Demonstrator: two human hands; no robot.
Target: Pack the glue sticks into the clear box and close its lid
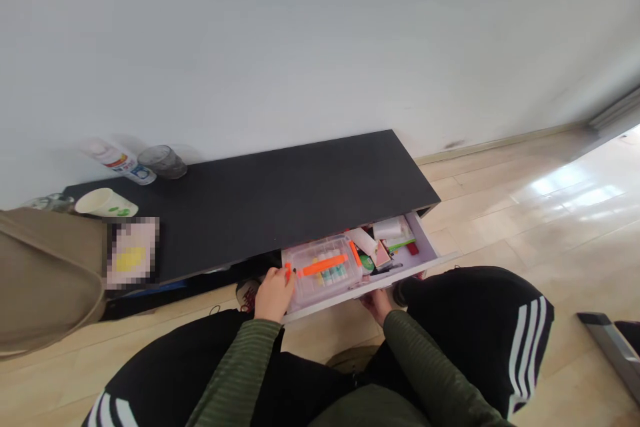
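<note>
A white drawer (421, 265) is pulled out from the black cabinet. In its left part sits a clear plastic storage box (313, 288) with an orange handle and orange latches; white bottles or tubes show through the lid. My left hand (274, 295) is closed at the box's left end, fingers on the orange latch there. Below the drawer's front edge, my right hand (379, 305) grips the front panel from underneath, its fingers partly hidden. Right of the box lie a small carton (383, 255), white packets and other small items.
On the black cabinet top (280, 190) stand a spray can (123, 161), a dark glass (163, 162) and a paper cup (107, 203). At left is a beige, rounded covered object (50, 273) beside a pixelated patch. A metal-edged object (607, 347) lies on the floor at right.
</note>
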